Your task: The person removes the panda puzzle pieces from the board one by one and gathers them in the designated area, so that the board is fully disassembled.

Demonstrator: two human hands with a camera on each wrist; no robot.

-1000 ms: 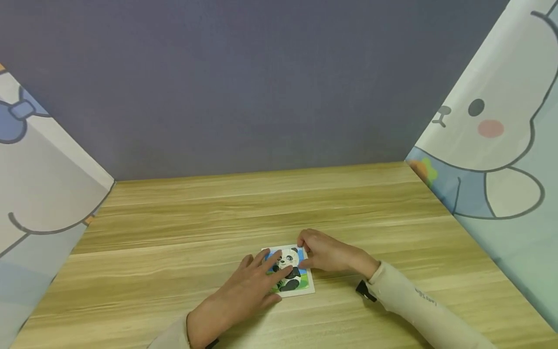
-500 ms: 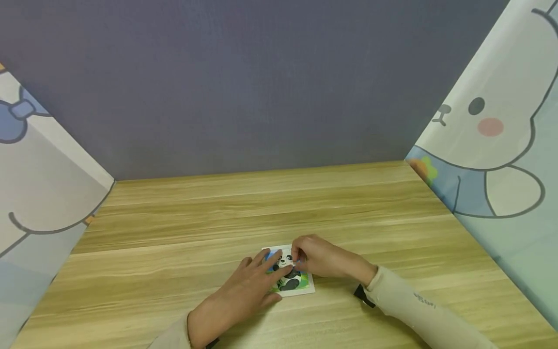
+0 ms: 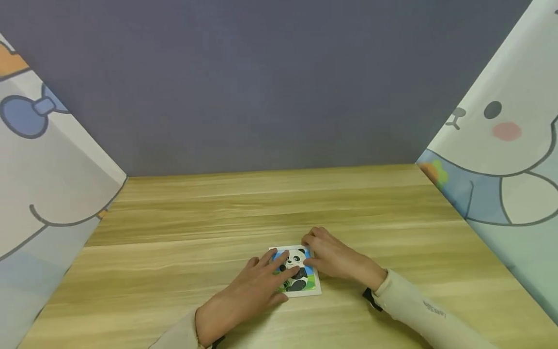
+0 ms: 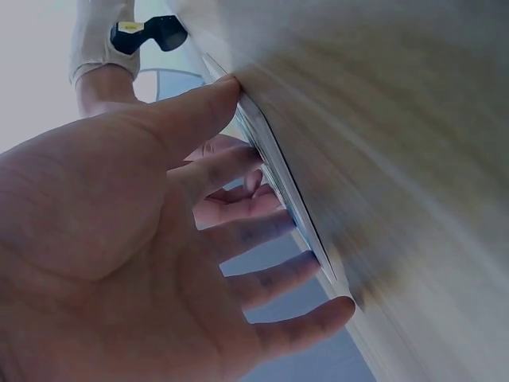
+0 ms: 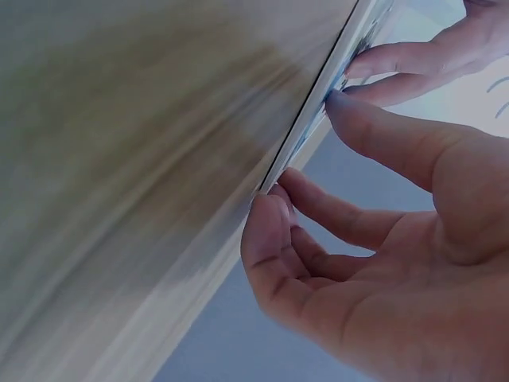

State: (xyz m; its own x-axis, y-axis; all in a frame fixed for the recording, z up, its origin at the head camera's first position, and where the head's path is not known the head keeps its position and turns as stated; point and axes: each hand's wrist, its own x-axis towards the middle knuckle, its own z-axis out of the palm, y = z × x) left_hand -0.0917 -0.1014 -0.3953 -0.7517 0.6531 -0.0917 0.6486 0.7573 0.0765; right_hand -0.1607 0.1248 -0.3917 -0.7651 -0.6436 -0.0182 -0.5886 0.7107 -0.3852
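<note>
A small square panda jigsaw puzzle [image 3: 298, 286] with a white frame lies on the table in the head view. My left hand [image 3: 248, 291] is spread over its left side, long fingers straight and tips resting on the picture. In the left wrist view the left thumb [image 4: 208, 103] reaches the near edge of the frame. My right hand [image 3: 337, 257] grips the puzzle's far right corner, with curled fingers at the frame. The right thumb [image 5: 374, 127] touches the picture side in the right wrist view. Part of the picture is hidden under the left fingers.
The puzzle sits on a wood-grain table [image 3: 196, 218] toward its front. A dark grey panel [image 3: 270, 87] stands behind the table. Cartoon-printed sheets hang at the left [image 3: 65, 160] and the right [image 3: 501, 160]. A black wrist device [image 3: 372, 299] shows under the right sleeve.
My right hand moved in over the panda's head, then drew back right to the puzzle's corner. The left hand stays on the puzzle. The head view has shifted slightly.
</note>
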